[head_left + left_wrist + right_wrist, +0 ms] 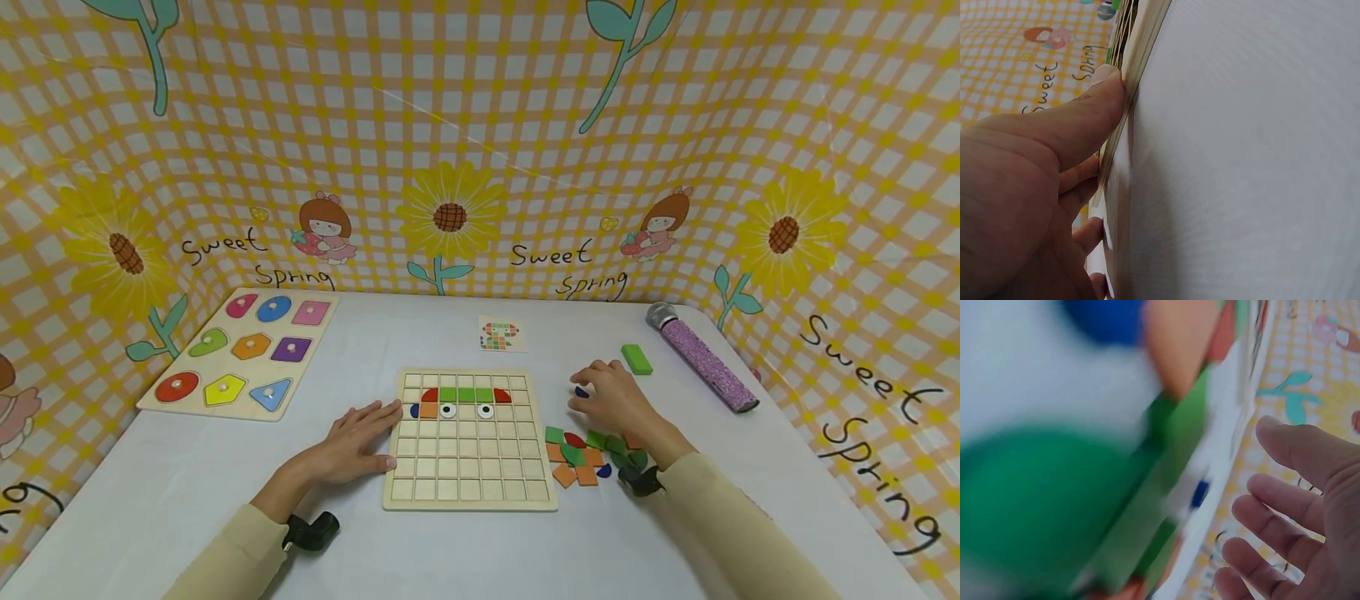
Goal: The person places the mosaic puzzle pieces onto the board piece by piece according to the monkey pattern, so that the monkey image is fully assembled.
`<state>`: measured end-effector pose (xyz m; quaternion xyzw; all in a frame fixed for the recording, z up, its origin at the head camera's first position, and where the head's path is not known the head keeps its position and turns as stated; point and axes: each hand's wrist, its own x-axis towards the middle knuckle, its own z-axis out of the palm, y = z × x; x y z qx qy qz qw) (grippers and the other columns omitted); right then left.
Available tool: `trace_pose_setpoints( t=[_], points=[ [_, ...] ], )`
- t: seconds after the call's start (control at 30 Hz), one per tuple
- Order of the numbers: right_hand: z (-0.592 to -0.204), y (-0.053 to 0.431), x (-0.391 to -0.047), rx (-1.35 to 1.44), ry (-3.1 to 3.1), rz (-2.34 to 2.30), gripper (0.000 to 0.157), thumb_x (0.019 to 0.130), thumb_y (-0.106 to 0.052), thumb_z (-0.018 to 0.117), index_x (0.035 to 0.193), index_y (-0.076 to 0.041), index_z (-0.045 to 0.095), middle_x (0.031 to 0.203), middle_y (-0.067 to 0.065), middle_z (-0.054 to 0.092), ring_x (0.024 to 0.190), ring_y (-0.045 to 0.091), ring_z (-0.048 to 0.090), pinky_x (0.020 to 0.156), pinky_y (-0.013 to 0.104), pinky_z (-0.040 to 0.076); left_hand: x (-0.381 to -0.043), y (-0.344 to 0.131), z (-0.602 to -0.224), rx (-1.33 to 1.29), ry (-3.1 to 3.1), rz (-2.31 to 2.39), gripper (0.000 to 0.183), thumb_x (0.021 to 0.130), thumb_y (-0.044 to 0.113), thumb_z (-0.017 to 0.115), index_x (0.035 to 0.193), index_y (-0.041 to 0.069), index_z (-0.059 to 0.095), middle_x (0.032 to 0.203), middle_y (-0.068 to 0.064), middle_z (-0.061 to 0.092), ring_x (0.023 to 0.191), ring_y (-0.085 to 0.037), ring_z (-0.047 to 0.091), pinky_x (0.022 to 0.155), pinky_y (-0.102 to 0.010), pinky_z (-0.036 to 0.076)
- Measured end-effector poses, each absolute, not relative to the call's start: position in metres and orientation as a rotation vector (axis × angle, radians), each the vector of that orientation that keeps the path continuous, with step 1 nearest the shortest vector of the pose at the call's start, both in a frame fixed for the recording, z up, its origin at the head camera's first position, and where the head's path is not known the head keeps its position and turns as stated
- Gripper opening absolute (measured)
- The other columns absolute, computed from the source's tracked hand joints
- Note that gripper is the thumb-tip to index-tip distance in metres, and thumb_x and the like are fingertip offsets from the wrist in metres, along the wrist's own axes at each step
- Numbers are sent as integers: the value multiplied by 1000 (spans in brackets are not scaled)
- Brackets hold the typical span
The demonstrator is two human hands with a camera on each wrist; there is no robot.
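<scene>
A wooden grid board (471,492) lies in the middle of the table. On it are red corner pieces, green squares (467,394), an orange square, a dark blue piece (415,411) at the left edge and two round eye pieces (447,410). My left hand (352,446) lies flat beside the board, its thumb and fingertips touching the left edge. To the right, my right hand (615,404) is over the table with fingers apart and holds nothing. Near its fingertips lies a small blue piece (581,391), seen also in the right wrist view (1199,494).
Loose green, orange, red and blue pieces (587,476) lie right of the board, under the right wrist. Behind are a pattern card (502,334), a green block (637,359) and a glittery microphone (705,358). A shape puzzle (255,367) lies back left.
</scene>
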<state>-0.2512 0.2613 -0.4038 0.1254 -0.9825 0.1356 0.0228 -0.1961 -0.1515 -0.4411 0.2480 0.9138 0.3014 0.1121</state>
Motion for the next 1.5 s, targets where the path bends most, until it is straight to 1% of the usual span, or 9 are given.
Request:
trace_pose_setpoints(
  t=[0.13,0.23,0.37,0.47,0.67,0.87,1.17,1.37,1.5],
  points=[
    [-407,280,-252,362,-3067,372,43,81,-27,72,115,-2,66,112,17,63,99,33,48,78,44,42,-196,-151,-441,725,2683,881,74,88,34,64,148,8,30,158,-10,23,145,-39,12,114,-65,2],
    [-411,291,-253,348,-3075,341,45,81,-29,72,115,-1,65,111,19,63,98,35,48,77,45,42,-197,-151,-441,716,2681,881,73,88,33,64,148,9,30,158,-10,23,146,-39,11,114,-64,2],
    [-414,299,-254,315,-3086,322,46,81,-30,73,114,-1,64,110,20,62,100,38,47,80,50,41,-197,-150,-442,714,2677,887,73,88,31,65,148,9,30,158,-9,23,146,-38,11,114,-64,2],
    [-414,303,-254,301,-3097,314,44,81,-31,73,113,-1,65,110,20,62,101,39,46,81,51,40,-197,-151,-443,712,2674,888,73,88,32,65,148,10,30,158,-9,23,146,-38,11,114,-64,2],
    [-414,306,-253,273,-3118,305,41,82,-32,72,110,-3,66,103,16,62,104,42,46,82,54,40,-197,-150,-443,691,2669,889,74,87,32,65,148,11,30,158,-8,23,146,-37,11,114,-64,1],
    [-414,311,-251,236,-3119,287,38,82,-31,71,106,-3,68,95,12,62,96,38,48,79,53,40,-197,-151,-443,699,2669,888,74,88,33,65,149,11,30,158,-8,23,146,-37,11,114,-64,1],
    [-417,318,-251,225,-3106,305,33,81,-30,71,99,-3,71,92,11,67,89,33,51,75,47,41,-198,-151,-443,720,2680,873,73,88,33,64,148,10,30,158,-9,23,146,-38,12,114,-64,2],
    [-419,317,-251,257,-3085,335,28,82,-24,71,99,-2,71,89,11,70,91,34,54,75,48,42,-197,-153,-440,752,2669,894,73,89,32,64,148,8,29,157,-11,23,145,-40,12,113,-65,2],
    [-415,309,-246,286,-3060,365,28,81,-22,70,101,-2,71,93,11,68,97,36,54,82,54,42,-196,-153,-440,767,2670,893,73,89,32,64,148,7,29,157,-13,23,145,-41,13,113,-66,3]
  ],
)
